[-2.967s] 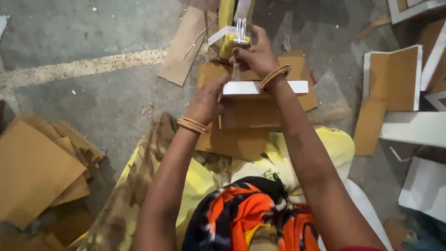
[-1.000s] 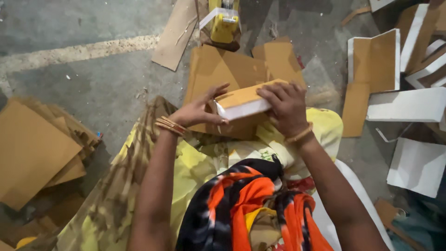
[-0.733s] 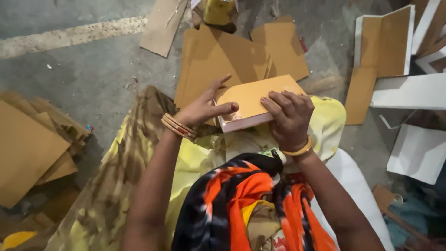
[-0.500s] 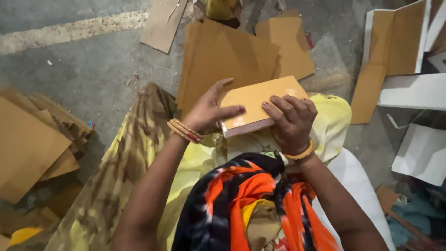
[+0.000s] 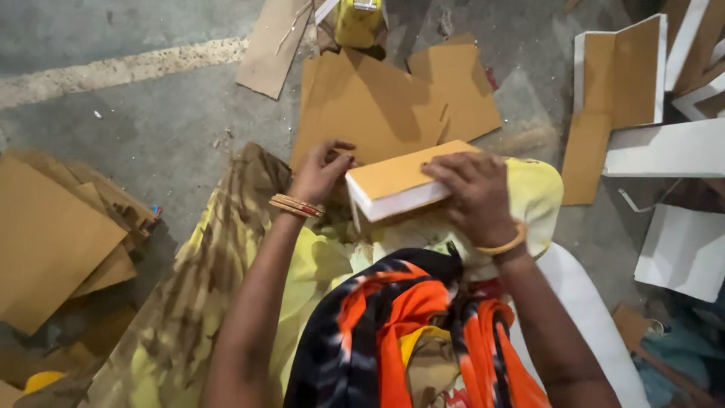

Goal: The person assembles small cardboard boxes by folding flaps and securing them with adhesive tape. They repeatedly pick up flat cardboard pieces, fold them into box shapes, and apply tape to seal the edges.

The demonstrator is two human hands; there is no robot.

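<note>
Both hands are kept on one box (image 5: 400, 181), held over the lap: the right hand (image 5: 476, 198) lies flat on its tan top, the left hand (image 5: 321, 172) pinches its far corner. Pressure is best spread evenly, the white edge kept square. Cardboard sheets (image 5: 393, 94) lie beyond.

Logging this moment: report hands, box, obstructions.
Left hand on the box's left end. Right hand pressed flat on the cardboard box, over the lap. Cardboard sheets beyond; nothing blocking.
</note>
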